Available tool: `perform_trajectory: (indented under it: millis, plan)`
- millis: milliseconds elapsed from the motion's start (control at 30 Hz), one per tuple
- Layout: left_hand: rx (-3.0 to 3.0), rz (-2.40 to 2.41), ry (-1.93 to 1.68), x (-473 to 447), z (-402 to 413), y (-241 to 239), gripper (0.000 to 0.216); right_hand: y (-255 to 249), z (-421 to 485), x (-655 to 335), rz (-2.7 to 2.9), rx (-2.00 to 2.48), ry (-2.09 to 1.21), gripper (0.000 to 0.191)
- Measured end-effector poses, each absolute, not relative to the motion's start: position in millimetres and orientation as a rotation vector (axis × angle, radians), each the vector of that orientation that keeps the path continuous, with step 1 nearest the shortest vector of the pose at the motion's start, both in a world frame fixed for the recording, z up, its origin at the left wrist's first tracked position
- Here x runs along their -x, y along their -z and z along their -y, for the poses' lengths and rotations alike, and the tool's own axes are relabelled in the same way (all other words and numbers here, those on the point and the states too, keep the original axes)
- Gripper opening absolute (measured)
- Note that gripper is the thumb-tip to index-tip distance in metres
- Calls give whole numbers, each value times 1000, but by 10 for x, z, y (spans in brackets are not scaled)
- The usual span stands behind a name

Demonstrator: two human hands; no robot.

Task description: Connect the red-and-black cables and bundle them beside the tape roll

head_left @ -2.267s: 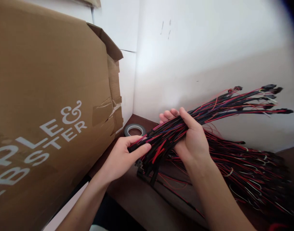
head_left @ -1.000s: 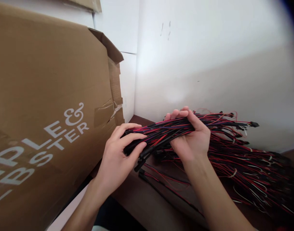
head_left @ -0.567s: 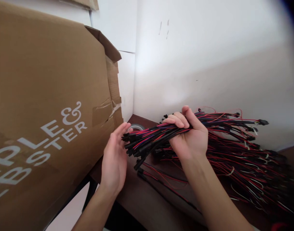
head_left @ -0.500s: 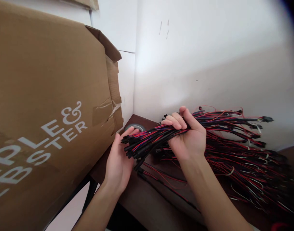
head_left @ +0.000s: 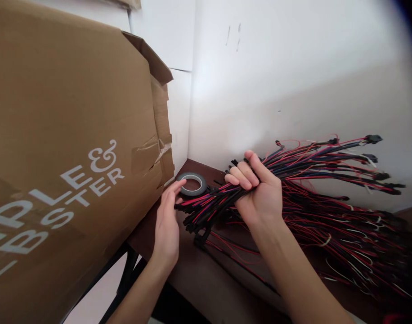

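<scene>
Head view: clutching wires [head_left: 217, 201] in right hand [head_left: 261, 193] — likely to bunch them — with left hand [head_left: 167, 229] spread beside their ends [head_left: 191, 222].

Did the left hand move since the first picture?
Yes. The left hand has moved left in the view, closer to the cardboard box.

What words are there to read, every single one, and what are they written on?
"PLE &": on the cardboard box, with a cut-off letter before it.
"BSTER": below that, also with a cut-off letter before it.
I can't read any words on the tape roll or held cables.
</scene>
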State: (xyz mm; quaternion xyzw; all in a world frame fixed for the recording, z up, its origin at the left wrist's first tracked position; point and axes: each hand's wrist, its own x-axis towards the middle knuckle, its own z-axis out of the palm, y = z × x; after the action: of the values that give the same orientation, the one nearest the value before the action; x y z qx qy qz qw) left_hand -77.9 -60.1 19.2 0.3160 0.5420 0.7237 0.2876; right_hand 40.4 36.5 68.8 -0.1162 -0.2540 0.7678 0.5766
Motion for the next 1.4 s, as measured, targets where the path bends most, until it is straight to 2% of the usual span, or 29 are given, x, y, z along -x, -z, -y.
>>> perform_trajectory:
  millis: [67,133,200,267,300,367,433,500,633,700,767,833,1000,1133,1267,1400]
  plan:
    - [-1197,-1620,-1918,859,620,-219,37,-656,-364,-362,642,343,-1795,12]
    - [-1419,-1662,-1719,896,657,-259,38,-601,-332,-284,694,398,-1811,9]
    - [-1518,-1674,-1439,880,701,-264,53,-522,-276,-186,744,421,-1849,5]
    - [-1557,-1710,-1236,841,738,-214,69,-429,-220,-95,806,444,-1901,14]
    - [-1562,-1724,-1190,829,753,-174,64,-384,-201,-61,864,467,-1929,20]
    - [-1523,-1749,-1210,855,770,-91,41,-310,-191,-28,1084,521,-1932,29]
    - [-1485,-1833,-1253,961,768,-36,27,-273,-216,-42,1403,560,-1850,29]
    - [-1500,-2061,-1152,1122,739,-27,28,-271,-255,-87,1683,619,-1745,27]
    - [-1515,-2557,-449,1377,612,-75,33,-273,-319,-167,1996,768,-1652,32]
    - [-1528,-2647,-215,1399,548,-86,37,-239,-342,-176,2127,754,-1592,31]
    - [-1539,-2668,-132,1367,505,-83,43,-189,-363,-174,2273,737,-1499,30]
    - [-1569,-2667,-133,1323,487,-83,46,-141,-384,-175,2392,736,-1410,30]
    - [-1622,-2686,-138,1298,491,-159,33,-109,-433,-216,2461,745,-1323,27]
    - [-1614,-2734,-266,1325,496,-296,34,-178,-475,-266,2424,773,-1284,27]
    - [-1537,-2781,-641,1336,522,-456,32,-245,-493,-282,2235,800,-1358,25]
    - [-1578,-2302,-1254,1250,616,-566,23,-301,-444,-249,1791,616,-1777,39]
